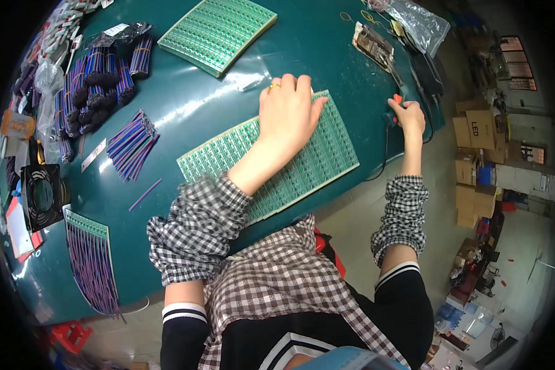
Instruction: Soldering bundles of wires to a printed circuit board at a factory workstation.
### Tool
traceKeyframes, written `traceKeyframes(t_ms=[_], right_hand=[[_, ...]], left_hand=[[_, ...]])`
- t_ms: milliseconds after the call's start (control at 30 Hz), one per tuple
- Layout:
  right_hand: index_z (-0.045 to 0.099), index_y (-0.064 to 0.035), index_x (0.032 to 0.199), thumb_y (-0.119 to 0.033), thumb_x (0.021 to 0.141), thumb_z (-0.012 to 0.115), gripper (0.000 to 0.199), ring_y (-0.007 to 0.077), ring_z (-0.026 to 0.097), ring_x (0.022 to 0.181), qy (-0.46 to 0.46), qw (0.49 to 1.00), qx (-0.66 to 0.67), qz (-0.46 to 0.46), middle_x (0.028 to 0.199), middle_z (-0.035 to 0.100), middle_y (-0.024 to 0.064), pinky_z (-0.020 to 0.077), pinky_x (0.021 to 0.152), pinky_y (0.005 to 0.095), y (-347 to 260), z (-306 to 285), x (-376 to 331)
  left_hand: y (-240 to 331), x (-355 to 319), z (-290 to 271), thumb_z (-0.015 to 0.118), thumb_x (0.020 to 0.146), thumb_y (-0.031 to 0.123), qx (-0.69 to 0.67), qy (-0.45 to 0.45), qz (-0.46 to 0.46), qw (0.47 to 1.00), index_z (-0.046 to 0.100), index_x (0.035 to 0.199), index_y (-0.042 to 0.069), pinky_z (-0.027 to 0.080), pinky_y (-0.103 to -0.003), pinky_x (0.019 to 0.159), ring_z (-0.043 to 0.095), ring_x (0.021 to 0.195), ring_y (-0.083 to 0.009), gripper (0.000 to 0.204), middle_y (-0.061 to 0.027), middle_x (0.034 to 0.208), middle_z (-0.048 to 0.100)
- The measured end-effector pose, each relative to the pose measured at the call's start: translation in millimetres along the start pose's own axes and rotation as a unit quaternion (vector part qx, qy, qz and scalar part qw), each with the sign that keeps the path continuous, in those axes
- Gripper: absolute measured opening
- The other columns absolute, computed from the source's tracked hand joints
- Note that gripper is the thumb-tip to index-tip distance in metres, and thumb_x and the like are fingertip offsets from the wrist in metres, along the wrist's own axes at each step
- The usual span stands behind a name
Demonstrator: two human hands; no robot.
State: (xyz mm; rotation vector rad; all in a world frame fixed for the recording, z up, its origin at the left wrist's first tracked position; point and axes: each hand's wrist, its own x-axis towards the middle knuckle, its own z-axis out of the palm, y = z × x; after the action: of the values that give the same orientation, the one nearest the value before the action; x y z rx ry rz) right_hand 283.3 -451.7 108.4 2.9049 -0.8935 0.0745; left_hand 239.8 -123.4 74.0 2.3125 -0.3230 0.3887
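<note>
Green circuit board panels (327, 142) lie side by side at the near edge of the bench, covered in rows of small pads. My left hand (283, 114), with a ring on one finger, reaches across them. Its fingers curl down over their far edge, and the fingertips are hidden. Off to the right, at the bench's edge, my right hand (410, 117) is closed on a small orange-red part (398, 98). A dark piece and a black cord are beside it; I cannot make out what kind of thing it is.
A stack of green panels (219, 34) stands farther back. Tied wire bundles (95, 80), a loose wire pile (132, 145) and a black fan (43, 191) are at left. Nearer lies a board with wires attached (92, 265). A stained tray (374, 46) lies back right.
</note>
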Motion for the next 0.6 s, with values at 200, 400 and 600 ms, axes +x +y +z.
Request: traceKeyframes(t_ms=[200, 400, 600], right_hand=[[0.072, 0.0024, 0.084, -0.076, 0.064, 0.074, 0.081, 0.0192, 0.070, 0.064, -0.111, 0.983, 0.106, 0.104, 0.077, 0.070, 0.0086, 0.0562, 0.063, 0.0291, 17.9, 15.9, 12.5], [0.076, 0.0039, 0.087, -0.073, 0.069, 0.068, 0.079, 0.0362, 0.069, 0.082, 0.108, 0.977, 0.161, 0.087, 0.082, 0.073, 0.0208, 0.0495, 0.080, 0.0468, 22.6, 46.8, -3.6], [0.073, 0.0018, 0.101, -0.020, 0.087, 0.072, 0.026, 0.0156, 0.063, 0.078, 0.187, 0.744, 0.641, -0.035, 0.091, 0.071, 0.0106, 0.0496, 0.076, 0.0339, 119.9, -49.2, -50.8]], left_hand=[[6.0, -46.2, -73.8, 0.075, 0.083, 0.023, 0.002, 0.019, 0.045, 0.999, 0.061, 0.102, 0.000, 0.049, -0.046, 0.082, 0.060, 0.097, -0.0349, 0.033, -0.0184, 0.102, 0.060], [-35.9, -132.1, -141.5, 0.075, 0.084, 0.013, -0.033, -0.001, -0.039, 0.999, 0.063, 0.113, 0.003, 0.048, -0.042, 0.092, 0.060, 0.111, -0.0356, 0.034, -0.0154, 0.120, 0.061], [-68.3, -252.3, -171.5, 0.074, 0.078, -0.002, -0.069, 0.119, -0.091, 0.986, 0.068, 0.097, 0.002, 0.051, -0.036, 0.079, 0.067, 0.090, -0.0284, 0.020, -0.0128, 0.100, 0.070]])
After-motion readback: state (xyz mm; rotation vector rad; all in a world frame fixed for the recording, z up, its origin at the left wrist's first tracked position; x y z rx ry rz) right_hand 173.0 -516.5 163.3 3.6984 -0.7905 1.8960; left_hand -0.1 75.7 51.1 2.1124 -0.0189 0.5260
